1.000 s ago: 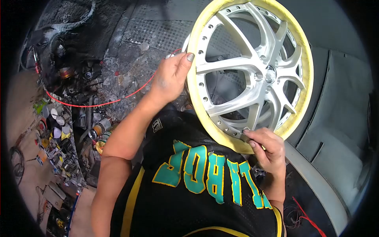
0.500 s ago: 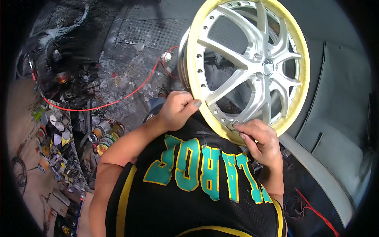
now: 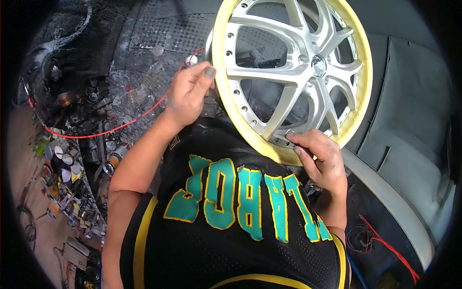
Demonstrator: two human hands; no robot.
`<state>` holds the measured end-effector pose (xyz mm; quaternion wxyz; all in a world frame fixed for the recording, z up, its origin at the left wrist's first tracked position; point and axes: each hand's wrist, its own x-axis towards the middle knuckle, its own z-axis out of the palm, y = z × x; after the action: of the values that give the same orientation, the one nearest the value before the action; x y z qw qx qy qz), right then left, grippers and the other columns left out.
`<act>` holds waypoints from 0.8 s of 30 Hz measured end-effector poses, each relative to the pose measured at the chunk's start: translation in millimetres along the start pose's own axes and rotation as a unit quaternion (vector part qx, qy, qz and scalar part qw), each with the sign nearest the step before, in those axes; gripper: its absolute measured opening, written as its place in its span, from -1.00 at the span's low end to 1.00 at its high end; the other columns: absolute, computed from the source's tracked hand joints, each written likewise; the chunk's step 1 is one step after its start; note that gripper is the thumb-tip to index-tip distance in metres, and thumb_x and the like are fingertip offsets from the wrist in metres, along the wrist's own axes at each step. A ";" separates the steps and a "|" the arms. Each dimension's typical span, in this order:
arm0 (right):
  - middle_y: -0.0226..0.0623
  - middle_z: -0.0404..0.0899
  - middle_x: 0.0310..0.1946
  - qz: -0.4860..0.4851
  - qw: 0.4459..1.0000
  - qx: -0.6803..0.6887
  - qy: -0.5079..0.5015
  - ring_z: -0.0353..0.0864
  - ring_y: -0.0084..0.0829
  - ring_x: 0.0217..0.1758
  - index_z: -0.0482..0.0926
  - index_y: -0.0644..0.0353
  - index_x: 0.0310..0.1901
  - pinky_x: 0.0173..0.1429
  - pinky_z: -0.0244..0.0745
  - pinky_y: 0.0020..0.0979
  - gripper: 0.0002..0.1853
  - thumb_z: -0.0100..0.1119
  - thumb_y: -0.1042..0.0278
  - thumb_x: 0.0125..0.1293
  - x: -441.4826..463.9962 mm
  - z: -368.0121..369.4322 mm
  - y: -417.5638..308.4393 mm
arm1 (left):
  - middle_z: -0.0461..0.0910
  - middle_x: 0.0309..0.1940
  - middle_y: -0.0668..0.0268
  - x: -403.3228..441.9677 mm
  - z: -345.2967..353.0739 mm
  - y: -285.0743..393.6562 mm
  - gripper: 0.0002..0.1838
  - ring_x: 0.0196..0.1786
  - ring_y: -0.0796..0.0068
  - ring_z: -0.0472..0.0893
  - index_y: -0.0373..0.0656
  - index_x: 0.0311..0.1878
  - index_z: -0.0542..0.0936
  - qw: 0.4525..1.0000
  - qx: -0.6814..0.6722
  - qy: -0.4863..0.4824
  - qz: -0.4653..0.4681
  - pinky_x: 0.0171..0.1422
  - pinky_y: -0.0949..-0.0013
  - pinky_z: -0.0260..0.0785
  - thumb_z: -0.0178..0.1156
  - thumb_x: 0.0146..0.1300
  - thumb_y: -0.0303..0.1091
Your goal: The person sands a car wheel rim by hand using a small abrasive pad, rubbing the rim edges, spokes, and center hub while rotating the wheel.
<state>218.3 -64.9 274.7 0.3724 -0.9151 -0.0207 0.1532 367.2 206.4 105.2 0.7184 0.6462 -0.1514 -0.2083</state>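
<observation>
The wheel point(image 3: 308, 72) was up in front of you, silver face towards you, leaning, its lower edge close against your black jersey point(image 3: 202, 255). And there was your left hand point(image 3: 190, 94), curled round the left edge, thumb laid over it, the fingertips tucked out of sight! Your right hand point(image 3: 321, 156) had the bottom edge pinched, finger on the inner side, thumb on the yellow band point(image 3: 220, 67) that ringed the face. Whether a small scrap sat between those fingertips, I couldn't tell.

Beyond it, the stained floor point(image 3: 144, 89) spread away, a red hose point(image 3: 103, 135) curving across its left side and a white lid point(image 3: 191, 60) just beside your left hand. Over at the left edge, what a jumble: cans, lids and scraps in a heap point(image 3: 67, 188)! Down in the lower right corner lay a red cable point(image 3: 392, 250).
</observation>
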 end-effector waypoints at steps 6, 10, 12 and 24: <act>-0.08 0.73 -0.22 0.008 1.000 -0.014 -0.001 0.76 -0.06 -0.17 0.78 0.26 0.09 -0.04 0.64 -0.17 -0.69 0.36 0.65 0.32 -4.0 -7.2 0.6 | 0.42 -0.50 0.50 -7.1 18.1 -14.1 -0.55 -0.35 0.72 0.33 -0.29 -0.23 0.63 0.999 -0.026 0.028 -0.016 -0.26 0.41 0.26 0.15 0.73 -0.09; -0.14 0.68 -0.24 0.001 0.998 -0.044 -0.053 0.74 -0.05 -0.15 0.78 0.19 0.10 -0.03 0.63 -0.11 -0.61 0.42 0.62 0.22 -1.0 -6.6 0.8 | 0.45 -0.51 0.50 -13.2 17.8 -21.2 -0.53 -0.36 0.72 0.34 -0.32 -0.18 0.67 0.999 -0.039 0.019 -0.029 -0.28 0.40 0.26 0.14 0.74 -0.06; -0.16 0.64 -0.26 -0.020 0.993 -0.086 -0.083 0.72 -0.06 -0.15 0.78 0.16 0.09 -0.04 0.61 -0.09 -0.63 0.41 0.56 0.21 9.4 -4.0 -4.1 | 0.47 -0.51 0.50 -12.2 21.0 -16.0 -0.53 -0.37 0.72 0.35 -0.31 -0.16 0.69 0.998 -0.034 0.031 -0.046 -0.29 0.40 0.26 0.14 0.74 -0.06; -0.20 0.64 -0.18 -0.138 0.906 -0.277 -0.289 0.73 -0.17 0.01 0.79 0.13 -0.27 0.15 0.62 -0.14 -0.83 0.26 0.28 0.36 63.1 19.8 -10.8 | 0.58 -0.53 0.29 -8.5 18.2 -5.4 -0.55 -0.43 0.60 0.44 -0.33 -0.22 0.67 0.996 0.058 0.049 0.045 -0.31 0.29 0.35 0.17 0.71 -0.10</act>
<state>273.4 -34.2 252.0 0.0987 -0.8852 -0.2949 0.3460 350.5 194.4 102.5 0.6947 0.6889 -0.1571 -0.1346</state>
